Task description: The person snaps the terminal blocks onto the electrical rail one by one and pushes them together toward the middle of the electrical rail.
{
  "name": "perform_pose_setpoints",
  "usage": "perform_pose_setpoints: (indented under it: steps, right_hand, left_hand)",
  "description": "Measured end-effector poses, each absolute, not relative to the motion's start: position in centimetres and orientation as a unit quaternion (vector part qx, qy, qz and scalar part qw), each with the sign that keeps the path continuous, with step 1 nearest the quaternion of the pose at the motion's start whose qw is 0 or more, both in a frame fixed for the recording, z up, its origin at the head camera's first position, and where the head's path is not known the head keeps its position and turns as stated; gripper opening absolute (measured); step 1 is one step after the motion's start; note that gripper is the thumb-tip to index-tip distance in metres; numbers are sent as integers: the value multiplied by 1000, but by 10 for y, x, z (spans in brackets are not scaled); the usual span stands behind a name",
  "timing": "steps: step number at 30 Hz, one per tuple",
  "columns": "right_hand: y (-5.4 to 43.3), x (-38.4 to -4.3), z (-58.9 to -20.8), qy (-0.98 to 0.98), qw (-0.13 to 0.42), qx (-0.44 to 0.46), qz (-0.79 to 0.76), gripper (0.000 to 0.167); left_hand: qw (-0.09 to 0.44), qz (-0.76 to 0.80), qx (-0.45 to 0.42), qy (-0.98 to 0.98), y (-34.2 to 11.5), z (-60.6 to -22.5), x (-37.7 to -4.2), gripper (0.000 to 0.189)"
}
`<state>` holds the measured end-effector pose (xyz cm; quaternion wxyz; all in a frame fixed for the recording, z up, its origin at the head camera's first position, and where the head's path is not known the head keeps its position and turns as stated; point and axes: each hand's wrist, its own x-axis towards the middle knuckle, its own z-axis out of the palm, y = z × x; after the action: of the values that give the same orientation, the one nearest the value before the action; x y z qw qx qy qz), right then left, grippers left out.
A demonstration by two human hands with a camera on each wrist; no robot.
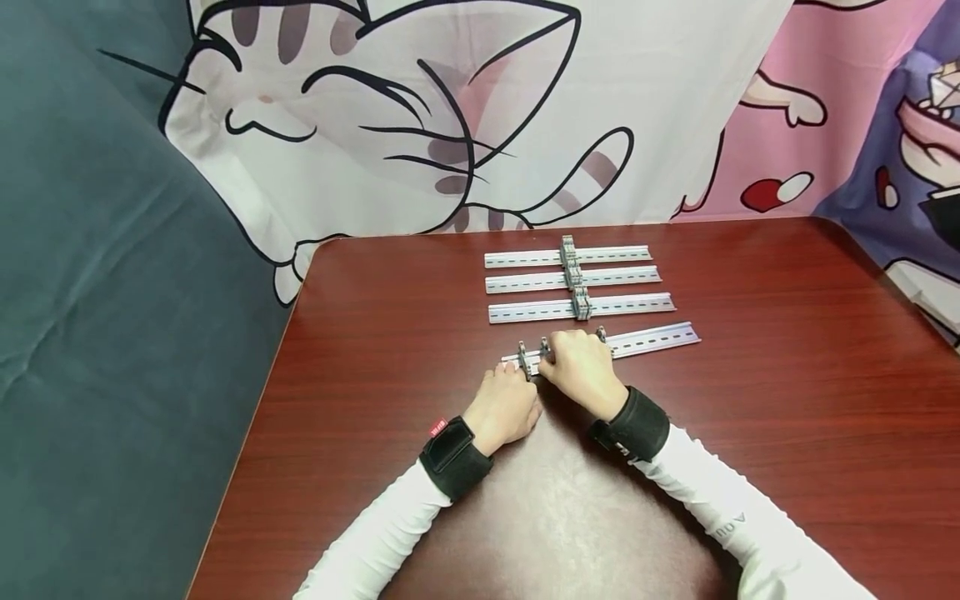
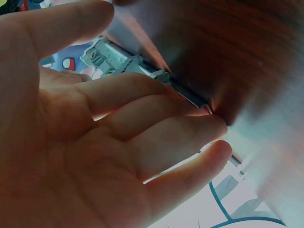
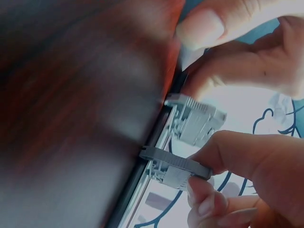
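Note:
A slotted metal DIN rail (image 1: pixel 652 340) lies at a slight slant on the table, nearest the person. Several grey terminal blocks sit across it. My right hand (image 1: pixel 581 367) pinches one terminal block (image 3: pixel 166 166) on the rail between thumb and finger. Closer to the rail's left end stands another terminal block (image 3: pixel 197 121), untouched by the right hand. A third block (image 1: pixel 602 333) shows partly behind the right hand. My left hand (image 1: pixel 506 404) is at the rail's left end; in the left wrist view its fingers (image 2: pixel 175 137) are nearly straight, their tips touching the rail end.
Behind are three parallel rails: a front one (image 1: pixel 630 305), a middle one (image 1: pixel 622 276) and a back one (image 1: pixel 615 253), with terminal blocks (image 1: pixel 581 302) across their middles. A cartoon cat cloth (image 1: pixel 525 108) hangs behind the brown table (image 1: pixel 787 417); a teal cloth (image 1: pixel 112 333) hangs left.

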<state>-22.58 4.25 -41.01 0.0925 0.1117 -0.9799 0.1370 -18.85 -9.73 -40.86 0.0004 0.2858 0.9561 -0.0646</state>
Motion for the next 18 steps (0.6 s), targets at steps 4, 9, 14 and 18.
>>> perform_pose_setpoints:
  steps: [4, 9, 14, 18]
  right_hand:
    - [52, -227, -408, -979, 101, 114, 138, 39]
    - [63, -229, -406, -978, 107, 105, 148, 40]
    - [76, -230, -409, -979, 102, 88, 153, 37]
    - [86, -230, -409, -981, 95, 73, 154, 35]
  left_hand:
    - [-8, -69, 283, 957, -96, -410, -188, 30]
    - [-6, -65, 280, 958, -95, -409, -190, 30]
    - [9, -51, 283, 958, -95, -409, -189, 30]
    - [14, -45, 284, 958, -95, -410, -188, 31]
